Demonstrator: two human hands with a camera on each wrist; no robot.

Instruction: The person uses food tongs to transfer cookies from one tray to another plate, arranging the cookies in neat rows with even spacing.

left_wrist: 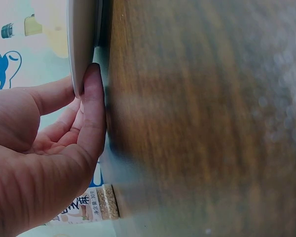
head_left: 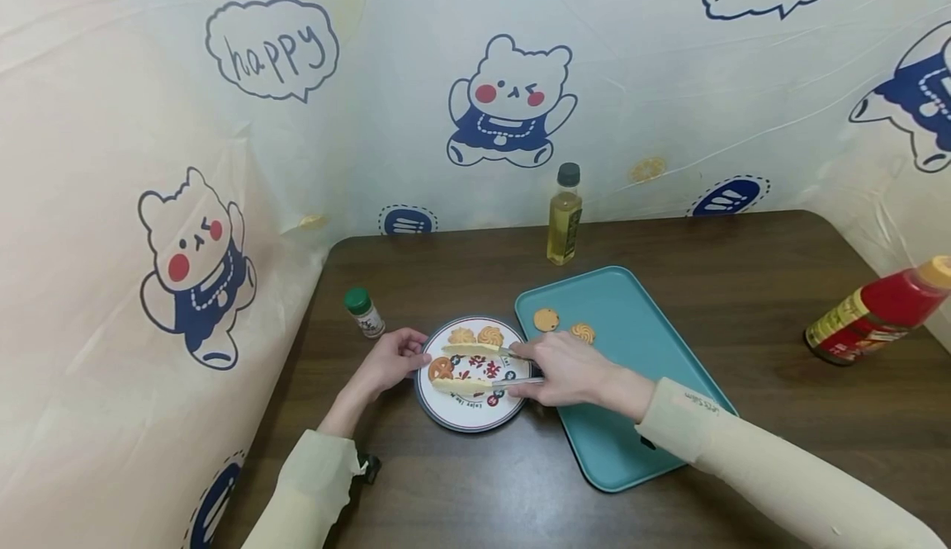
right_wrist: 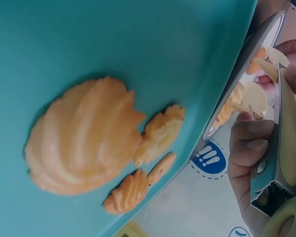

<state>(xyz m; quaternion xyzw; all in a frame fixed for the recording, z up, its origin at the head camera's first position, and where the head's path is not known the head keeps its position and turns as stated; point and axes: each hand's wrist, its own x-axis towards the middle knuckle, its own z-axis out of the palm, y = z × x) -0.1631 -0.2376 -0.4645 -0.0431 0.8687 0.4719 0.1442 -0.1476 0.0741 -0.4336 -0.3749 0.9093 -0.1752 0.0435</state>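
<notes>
Plate (left_wrist: 80, 44): edge-on
Left hand (left_wrist: 39, 148): pinches the plate's rim
Table (left_wrist: 187, 123): just beneath the plate
Seed jar (left_wrist: 102, 204): apart from the plate
Bottle (left_wrist: 33, 25): beyond the plate

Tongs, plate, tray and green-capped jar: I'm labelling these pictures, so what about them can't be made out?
Tongs: handle end, head view, behind the right hand.
Plate: upper face, left wrist view, seen edge-on.
Tray: right wrist view, cut off by left and top edges.
Jar: label, head view, too small; left wrist view, partly behind the left hand.

Cream sleeves (head_left: 787, 470), the right cuff (head_left: 678, 423) lettered
</notes>
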